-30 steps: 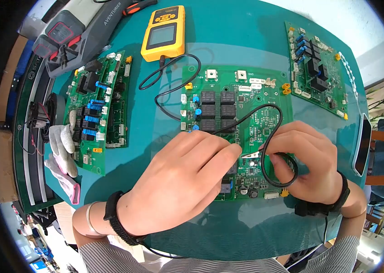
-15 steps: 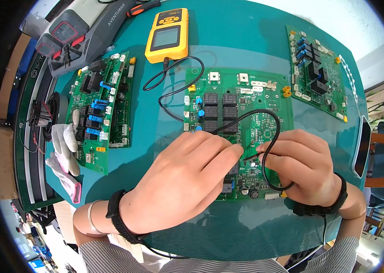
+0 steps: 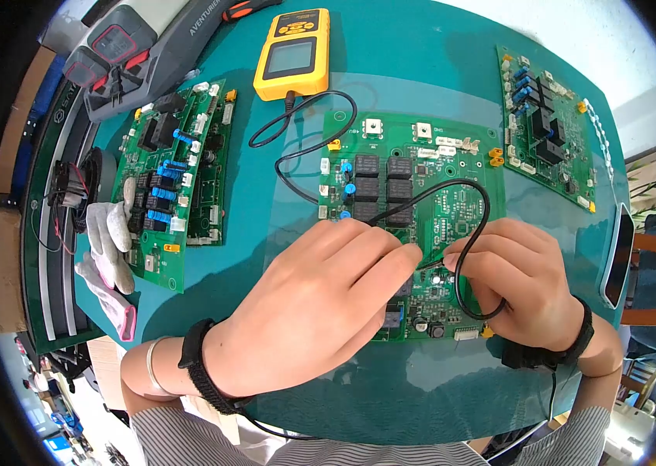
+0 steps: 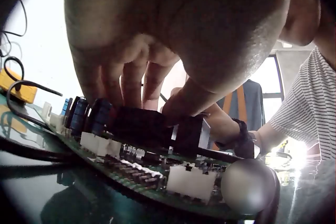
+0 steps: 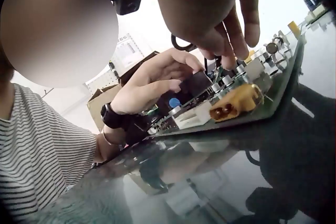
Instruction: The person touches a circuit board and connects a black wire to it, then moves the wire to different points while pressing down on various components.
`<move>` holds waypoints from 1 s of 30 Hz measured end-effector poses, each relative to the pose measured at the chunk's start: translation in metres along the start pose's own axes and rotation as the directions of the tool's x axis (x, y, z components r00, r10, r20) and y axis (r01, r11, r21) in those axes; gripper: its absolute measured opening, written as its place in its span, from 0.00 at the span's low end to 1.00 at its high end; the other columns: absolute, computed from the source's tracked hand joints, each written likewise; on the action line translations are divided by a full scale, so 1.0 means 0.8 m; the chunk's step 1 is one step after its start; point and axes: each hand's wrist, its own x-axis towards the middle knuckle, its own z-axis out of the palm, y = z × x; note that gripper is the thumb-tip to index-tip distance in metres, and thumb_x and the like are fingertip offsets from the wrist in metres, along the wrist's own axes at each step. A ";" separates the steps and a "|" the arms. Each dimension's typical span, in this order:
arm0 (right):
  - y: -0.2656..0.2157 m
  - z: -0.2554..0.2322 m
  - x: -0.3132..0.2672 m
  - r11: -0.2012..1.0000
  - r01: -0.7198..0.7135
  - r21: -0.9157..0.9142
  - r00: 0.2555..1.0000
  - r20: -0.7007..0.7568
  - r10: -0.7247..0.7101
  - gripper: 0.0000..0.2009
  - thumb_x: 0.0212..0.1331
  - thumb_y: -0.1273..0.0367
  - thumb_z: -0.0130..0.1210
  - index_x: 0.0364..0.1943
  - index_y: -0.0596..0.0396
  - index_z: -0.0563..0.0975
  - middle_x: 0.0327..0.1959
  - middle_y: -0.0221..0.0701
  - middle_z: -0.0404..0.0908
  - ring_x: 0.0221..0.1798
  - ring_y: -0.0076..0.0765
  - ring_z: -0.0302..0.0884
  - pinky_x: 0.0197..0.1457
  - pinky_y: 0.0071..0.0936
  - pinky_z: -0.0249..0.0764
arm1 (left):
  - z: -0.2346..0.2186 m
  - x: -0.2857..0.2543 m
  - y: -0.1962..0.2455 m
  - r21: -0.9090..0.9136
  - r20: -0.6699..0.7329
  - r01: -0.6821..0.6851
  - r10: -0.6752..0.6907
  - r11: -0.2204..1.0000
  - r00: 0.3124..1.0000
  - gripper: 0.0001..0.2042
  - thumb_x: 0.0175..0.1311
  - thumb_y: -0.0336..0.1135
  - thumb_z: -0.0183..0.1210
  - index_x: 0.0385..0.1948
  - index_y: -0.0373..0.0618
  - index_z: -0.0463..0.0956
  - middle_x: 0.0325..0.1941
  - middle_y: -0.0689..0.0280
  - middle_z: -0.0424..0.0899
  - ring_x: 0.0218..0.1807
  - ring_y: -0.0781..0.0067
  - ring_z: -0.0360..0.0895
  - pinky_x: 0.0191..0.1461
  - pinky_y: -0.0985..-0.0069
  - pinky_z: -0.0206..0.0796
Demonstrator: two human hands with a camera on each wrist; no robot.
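Observation:
A green circuit board (image 3: 452, 167) with black relays (image 3: 399, 190) lies under both hands. My left hand (image 3: 328, 299) rests over its middle, thumb and fingers bent around a black relay (image 4: 139, 124). My right hand (image 3: 510, 272) pinches the black cable (image 3: 483, 210) near its end, close over the board right of the left fingertips. From there the cable loops up and left, passing beneath the left hand. The tip between the right fingers is mostly hidden. A yellow handheld meter (image 3: 291, 56) lies above the board, with a black cable plugged into its lower end.
Stacked circuit boards (image 3: 161, 186) and a grey-white glove (image 3: 107, 245) lie at the left. Another board (image 3: 549, 124) is at the far right, near a phone (image 3: 617, 256). A grey tool case (image 3: 149, 54) stands at the back left.
The right hand has turned slightly, its fingers drawn closer together. The white tip seen earlier at its fingertips no longer shows, and the cable loop is wider. The left hand stays over the relays.

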 end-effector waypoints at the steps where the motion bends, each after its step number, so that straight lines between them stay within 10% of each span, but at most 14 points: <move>1: 0.000 0.000 0.000 1.000 -0.005 0.002 1.000 -0.002 0.005 0.19 0.32 0.78 0.61 0.37 0.58 0.77 0.39 0.35 0.81 0.41 0.44 0.81 0.39 0.38 0.78 | 0.000 0.000 0.000 0.000 0.002 0.002 -0.002 1.000 1.000 0.22 0.51 0.20 0.63 0.52 0.39 0.78 0.46 0.58 0.81 0.46 0.52 0.80 0.50 0.60 0.73; 30: -0.001 0.001 0.000 0.997 -0.066 0.037 0.998 -0.001 0.066 0.23 0.32 0.82 0.59 0.42 0.60 0.77 0.32 0.35 0.76 0.34 0.45 0.77 0.32 0.38 0.74 | 0.000 0.000 0.000 -0.009 -0.003 0.004 -0.004 1.000 1.000 0.21 0.52 0.20 0.63 0.51 0.38 0.78 0.46 0.57 0.81 0.46 0.52 0.80 0.50 0.60 0.73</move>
